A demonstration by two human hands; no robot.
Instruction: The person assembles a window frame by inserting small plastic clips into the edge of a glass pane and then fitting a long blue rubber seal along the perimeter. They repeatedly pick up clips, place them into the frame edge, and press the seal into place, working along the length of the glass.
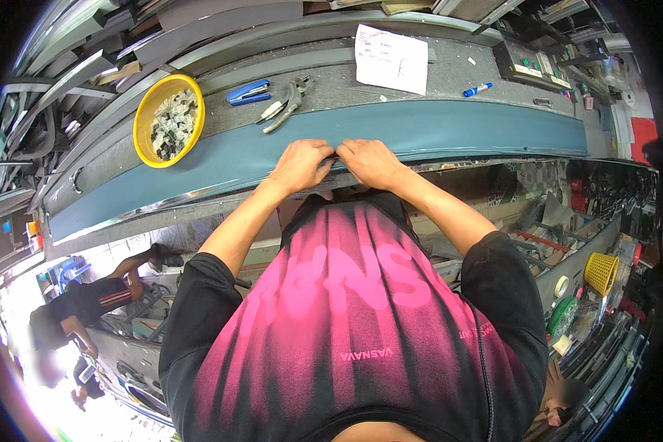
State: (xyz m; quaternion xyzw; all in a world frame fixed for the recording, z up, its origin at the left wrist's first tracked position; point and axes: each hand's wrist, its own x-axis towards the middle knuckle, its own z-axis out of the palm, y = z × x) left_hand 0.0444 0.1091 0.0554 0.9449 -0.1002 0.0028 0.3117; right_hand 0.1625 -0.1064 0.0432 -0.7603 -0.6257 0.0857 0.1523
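The grey tabletop (457, 77) stretches across the upper part of the view, and along its near side lies a long, flat, blue-green strip (457, 129), running from the lower left to well past the hands on the right. At the left, a round yellow bowl (138, 129) overlaps the strip's far edge, and a white paper sheet (390, 62) lies flat beyond the strip, near the middle. The left hand (302, 163) rests at the strip's near edge with its fingers bent inward; the right hand (370, 162) sits just beside it, curled likewise. The fingertips are partly hidden, so I cannot tell whether either hand pinches that edge. Beyond the left hand, a plier-like tool (293, 99) lies aslant, one handle reaching over the strip. A blue stapler (247, 91) lies just left of it. A blue marker (478, 90) lies right of the paper. Smallest are the pale and dark pieces (175, 121) heaped in the bowl.
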